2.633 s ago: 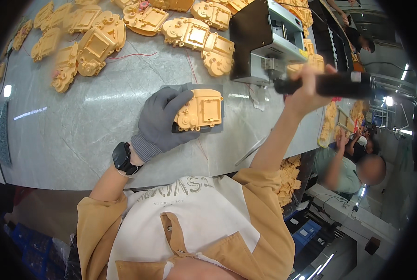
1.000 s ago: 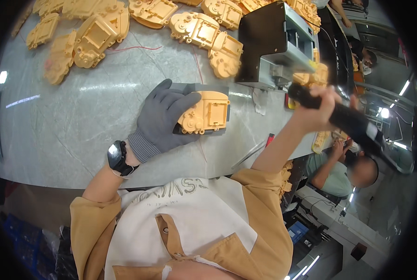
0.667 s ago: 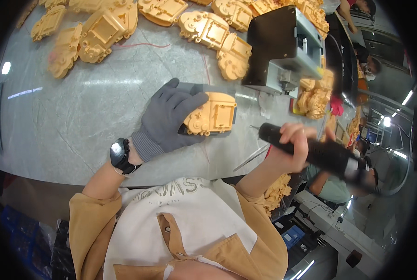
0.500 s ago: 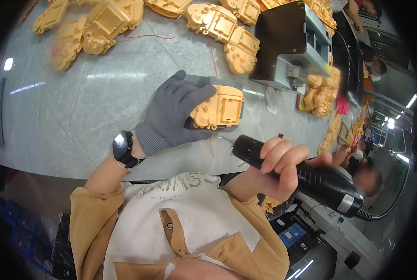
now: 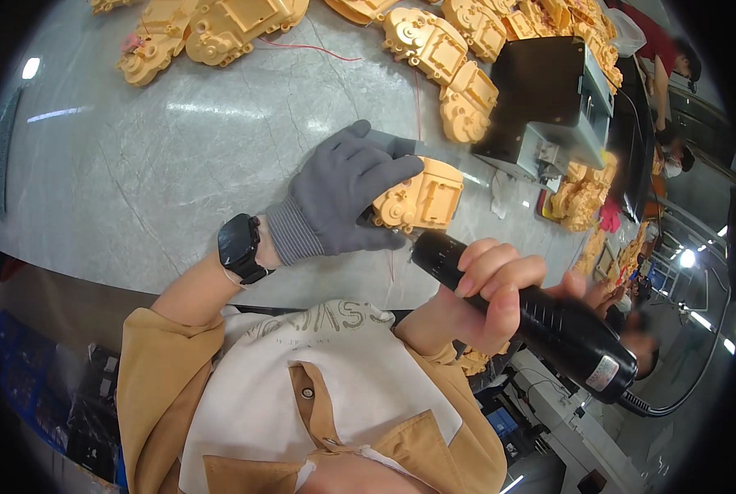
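Nearest, at the lower edge, white and tan clothing (image 5: pixel 253 420) is seen. Just beyond it to the right, a black power screwdriver (image 5: pixel 578 337) is gripped by the bare right hand (image 5: pixel 499 288), its fingers wrapped round the barrel. The tool is slanted, with its tail toward the near right and its tip toward the far left.

Just past that tip, a yellow plastic casing (image 5: pixel 425 198) is held over the grey table (image 5: pixel 195 189) by the gloved left hand (image 5: pixel 343 193). Its rounded left end is clasped, with a finger laid over the top and the thumb on the near side. The casing's long axis is set roughly left to right, across the line of the tool. From the right hand's fingers it is placed to the far left; the left hand is the nearer, already touching. Whether the casing is met by the tool's bit cannot be told.

Farther off, a black and grey machine (image 5: pixel 532 99) is placed to the right, more yellow casings (image 5: pixel 434 45) are spread along the far side, and a red wire (image 5: pixel 318 49) is seen among them.
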`<control>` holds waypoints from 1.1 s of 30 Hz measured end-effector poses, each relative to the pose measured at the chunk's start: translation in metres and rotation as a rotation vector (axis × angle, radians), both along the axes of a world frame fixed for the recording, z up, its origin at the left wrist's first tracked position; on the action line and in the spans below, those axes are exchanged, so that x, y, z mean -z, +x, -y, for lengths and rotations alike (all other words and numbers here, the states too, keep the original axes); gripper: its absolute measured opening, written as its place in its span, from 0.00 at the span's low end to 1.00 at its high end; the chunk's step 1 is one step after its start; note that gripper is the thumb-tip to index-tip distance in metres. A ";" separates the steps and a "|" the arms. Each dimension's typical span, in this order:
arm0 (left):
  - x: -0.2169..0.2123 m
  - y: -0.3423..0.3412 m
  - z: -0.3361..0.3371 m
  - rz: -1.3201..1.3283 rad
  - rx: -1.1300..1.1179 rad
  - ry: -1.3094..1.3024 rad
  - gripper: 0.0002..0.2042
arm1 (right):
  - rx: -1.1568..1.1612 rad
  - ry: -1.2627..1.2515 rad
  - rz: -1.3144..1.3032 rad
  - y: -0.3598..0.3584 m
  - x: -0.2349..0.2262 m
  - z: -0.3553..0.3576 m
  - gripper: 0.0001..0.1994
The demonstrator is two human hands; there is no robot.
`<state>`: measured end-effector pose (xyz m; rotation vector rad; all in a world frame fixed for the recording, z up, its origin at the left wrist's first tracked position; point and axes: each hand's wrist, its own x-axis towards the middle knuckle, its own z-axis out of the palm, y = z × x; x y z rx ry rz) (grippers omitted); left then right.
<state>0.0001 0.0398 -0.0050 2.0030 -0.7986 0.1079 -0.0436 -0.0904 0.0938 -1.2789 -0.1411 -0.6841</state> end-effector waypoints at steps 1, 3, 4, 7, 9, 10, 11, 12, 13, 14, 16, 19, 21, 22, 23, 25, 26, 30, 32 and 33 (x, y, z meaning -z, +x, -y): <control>-0.001 0.000 0.000 -0.009 0.005 0.003 0.38 | -0.011 -0.005 0.000 0.000 0.000 0.000 0.28; -0.003 0.000 -0.002 -0.015 0.011 -0.005 0.38 | -0.033 -0.013 -0.002 -0.001 0.000 0.002 0.28; -0.004 0.001 -0.002 -0.015 0.016 -0.009 0.38 | -0.038 -0.006 -0.013 0.000 0.001 0.002 0.28; -0.002 0.001 -0.002 -0.001 0.010 0.008 0.37 | -0.043 -0.005 -0.040 0.001 0.006 0.001 0.27; -0.001 0.000 -0.002 -0.003 0.007 0.008 0.36 | -0.033 -0.032 -0.049 0.001 0.008 0.001 0.28; -0.001 0.000 -0.001 -0.004 0.006 0.006 0.36 | -0.018 -0.023 -0.037 0.001 0.007 0.001 0.29; -0.002 0.000 -0.001 -0.017 0.012 0.006 0.36 | -0.002 -0.014 -0.024 0.001 0.005 0.001 0.29; -0.004 0.001 -0.002 -0.029 0.017 0.006 0.35 | 0.013 -0.006 -0.012 0.000 0.004 0.000 0.29; -0.004 0.000 -0.002 -0.043 0.023 0.006 0.35 | 0.018 0.012 0.011 0.000 0.003 0.001 0.30; -0.002 0.000 -0.001 -0.043 0.020 0.007 0.35 | 0.023 0.029 0.033 0.000 0.001 0.003 0.30; 0.000 0.000 0.000 -0.040 0.017 0.007 0.34 | -0.008 0.030 0.045 0.000 -0.002 0.005 0.28; 0.001 0.000 -0.001 -0.025 0.018 0.007 0.35 | -0.034 -0.042 -0.030 0.001 0.000 0.003 0.27; 0.001 0.000 0.000 -0.026 0.012 0.004 0.35 | -0.035 -0.020 -0.049 0.001 0.002 0.003 0.26; 0.001 0.000 0.000 -0.028 0.012 0.000 0.35 | -0.033 -0.011 -0.060 0.001 0.002 0.004 0.26; 0.001 0.000 0.000 -0.028 0.014 -0.002 0.35 | -0.031 -0.013 -0.067 0.001 0.002 0.004 0.26; 0.002 0.000 0.000 -0.027 0.018 -0.005 0.36 | -0.028 -0.016 -0.082 0.001 0.001 0.004 0.25; 0.002 0.000 0.000 -0.028 0.019 -0.009 0.36 | -0.035 -0.014 -0.078 0.001 0.001 0.004 0.25; -0.001 0.000 0.000 -0.043 0.028 -0.015 0.37 | -0.045 -0.012 -0.058 0.001 0.000 0.003 0.26; -0.002 0.000 0.000 -0.042 0.024 -0.013 0.38 | -0.049 -0.023 -0.046 0.000 -0.001 0.004 0.26; -0.002 0.000 0.000 -0.035 0.018 -0.010 0.38 | -0.055 -0.032 -0.038 0.000 -0.001 0.004 0.26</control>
